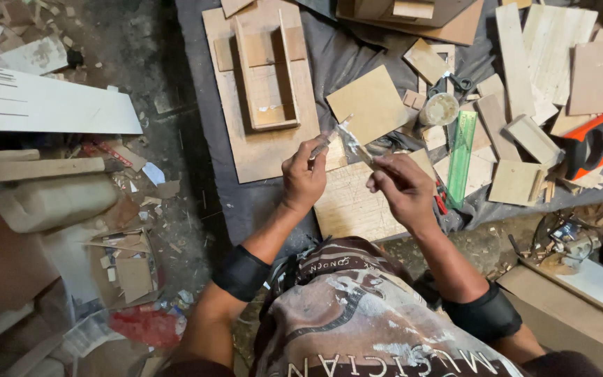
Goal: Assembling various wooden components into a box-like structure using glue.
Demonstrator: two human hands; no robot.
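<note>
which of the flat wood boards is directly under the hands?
The pale scored board at the cloth's near edge, below the left hand and right hand. The square tan board lies farther away, beyond the fingertips.

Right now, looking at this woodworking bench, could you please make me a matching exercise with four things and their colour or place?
Things:
1. ruler
2. handsaw handle
3. small round container
4. open wooden box frame

Descriptions:
A. orange and black, at the right edge
B. lies on the big board on the grey cloth, left of the square panel
C. green and see-through, right of the hands
D. holds pale paste, below the scissors

Pairs: 1-C, 2-A, 3-D, 4-B
</note>
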